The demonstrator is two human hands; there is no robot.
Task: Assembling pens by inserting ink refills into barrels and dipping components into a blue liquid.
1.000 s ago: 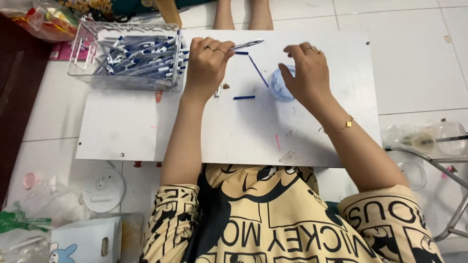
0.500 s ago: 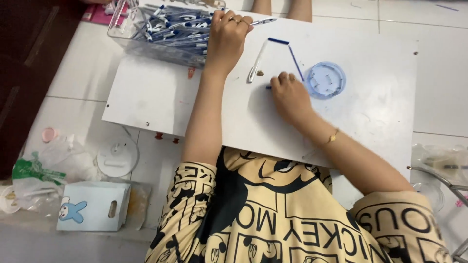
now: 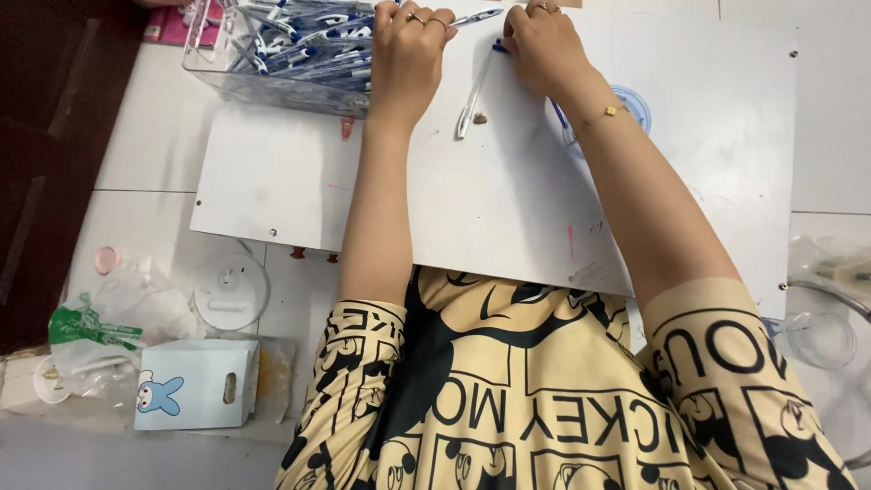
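Head view: left fingers (image 3: 426, 23) pinch pen (image 3: 476, 17).

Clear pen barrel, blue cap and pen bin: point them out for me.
clear pen barrel (image 3: 471, 98), head view, middle of the tube.
blue cap (image 3: 499, 44), head view, at right fingertips.
pen bin (image 3: 272, 80), head view, its clear front wall.

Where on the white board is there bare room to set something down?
The white board is bare left of the left hand, below the clear box of pens. Another bare patch lies right of the right hand, past the round blue lid. Between the hands it is crowded: a clear pen barrel and small parts.
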